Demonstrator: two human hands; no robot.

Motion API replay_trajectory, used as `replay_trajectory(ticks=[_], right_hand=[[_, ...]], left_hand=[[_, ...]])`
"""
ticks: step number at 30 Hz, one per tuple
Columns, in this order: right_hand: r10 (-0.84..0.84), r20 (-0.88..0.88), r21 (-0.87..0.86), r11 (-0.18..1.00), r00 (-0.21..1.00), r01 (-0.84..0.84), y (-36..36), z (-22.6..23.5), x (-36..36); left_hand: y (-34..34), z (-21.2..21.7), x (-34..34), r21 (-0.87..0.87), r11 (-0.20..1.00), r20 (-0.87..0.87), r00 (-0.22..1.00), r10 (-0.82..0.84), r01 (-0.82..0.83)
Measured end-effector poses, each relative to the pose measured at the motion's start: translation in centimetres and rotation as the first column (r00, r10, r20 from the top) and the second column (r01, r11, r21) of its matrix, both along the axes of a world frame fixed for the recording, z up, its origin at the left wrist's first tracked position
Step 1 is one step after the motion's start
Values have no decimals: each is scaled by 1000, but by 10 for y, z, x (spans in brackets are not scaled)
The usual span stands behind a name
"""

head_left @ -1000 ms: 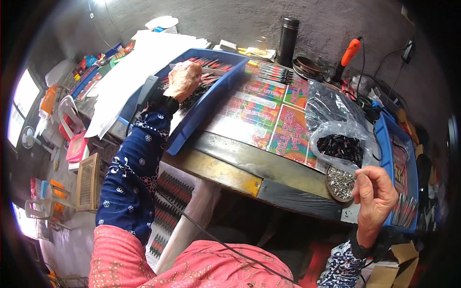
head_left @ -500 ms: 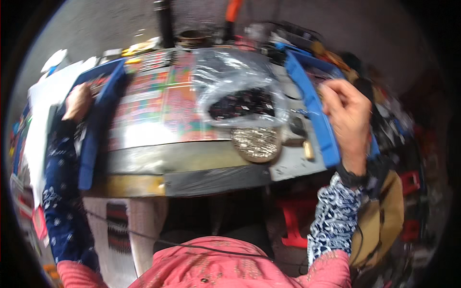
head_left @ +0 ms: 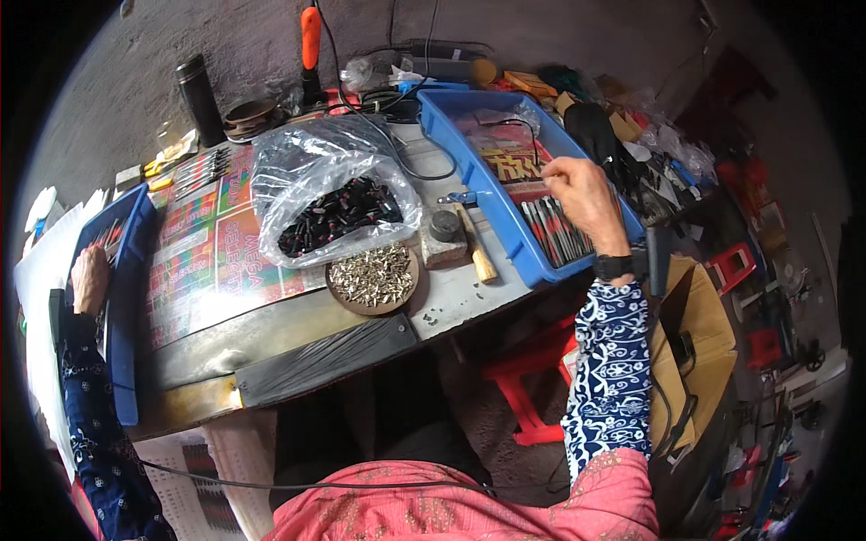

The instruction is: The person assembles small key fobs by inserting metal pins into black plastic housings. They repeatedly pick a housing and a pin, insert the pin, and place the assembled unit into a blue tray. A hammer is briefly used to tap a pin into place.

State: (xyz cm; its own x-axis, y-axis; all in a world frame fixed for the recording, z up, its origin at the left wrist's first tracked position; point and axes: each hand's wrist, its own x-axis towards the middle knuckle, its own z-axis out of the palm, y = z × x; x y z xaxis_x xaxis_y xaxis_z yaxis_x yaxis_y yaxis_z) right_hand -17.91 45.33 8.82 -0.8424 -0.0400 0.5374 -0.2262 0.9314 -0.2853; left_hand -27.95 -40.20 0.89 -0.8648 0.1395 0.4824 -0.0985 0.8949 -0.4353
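- The right hand [head_left: 582, 200] hovers over the long blue plastic tray on the right [head_left: 469, 162], at about 2 o'clock from the middle of the surface [head_left: 298, 316]. Its fingers are curled in and pinched together; whether they hold anything is too small to tell.
- Under that hand, a row of thin metal rods with red and dark ends [head_left: 555, 230] lies in the tray's near half, on a red and yellow printed sheet.
- A black wristwatch [head_left: 613, 267] sits on the right wrist, above a blue and white patterned sleeve.
- The left hand [head_left: 88, 279] rests at 9 o'clock, on the inner wall of a second blue plastic tray at the left edge [head_left: 126, 298]. Its fingers are bent over; I cannot tell whether they grip anything.
- Between the trays, a clear plastic bag of small dark cylindrical pieces [head_left: 334, 212] lies near the centre.
- Just at 6 o'clock from the bag, touching its edge, is a round brown dish heaped with small silvery metal pieces [head_left: 372, 278].
- At 3 o'clock from the dish are a square grey block with a dark round weight on it [head_left: 444, 236] and a wooden-handled hammer [head_left: 474, 243], beside the right tray.
- A tall black cylindrical flask [head_left: 200, 99] stands at 11 o'clock.
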Motion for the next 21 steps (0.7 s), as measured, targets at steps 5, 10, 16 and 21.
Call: replay_trajectory(ticks=[5, 10, 16, 21], right_hand=[[-111, -46, 181, 976, 993, 118, 14, -31, 5], [-201, 95, 163, 969, 975, 184, 17, -33, 11], [-285, 16, 256, 928, 958, 272, 19, -48, 9], [-230, -127, 372, 891, 965, 262, 25, -62, 4]], left_hand=[[-29, -10, 2, -25, 994, -7, 995, -103, 103], [-41, -14, 4, -92, 992, -37, 995, -87, 84], [-12, 3, 11, 148, 989, 75, 997, 14, -25], [44, 29, 39, 269, 961, 139, 990, 32, -69]])
